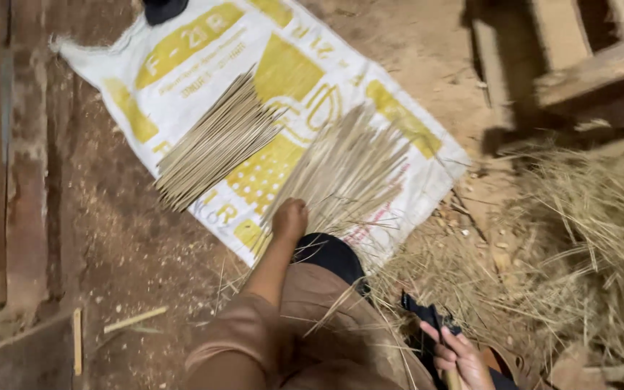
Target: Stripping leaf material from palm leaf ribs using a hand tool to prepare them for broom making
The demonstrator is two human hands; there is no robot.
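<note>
A person crouches over a white and yellow woven sack spread flat on a bare dirt floor, seen from above. The left hand is closed around the near ends of a bundle of thin pale sticks, which fans out and away across the middle of the sack; the bundle is blurred, so its far tips are hard to make out. Just beside it, to the left on the same sack, lies a second, tidier stack of sticks, its ends lined up and untouched by either hand. The right hand sits low at the bottom edge of the view, fingers wrapped tight around the handle of a dark-bladed knife that points up towards the sack. A heap of dry straw and shavings covers the floor to the right, spilling close to the knife. A wooden frame stands in the upper right corner, well apart from the sack.
</note>
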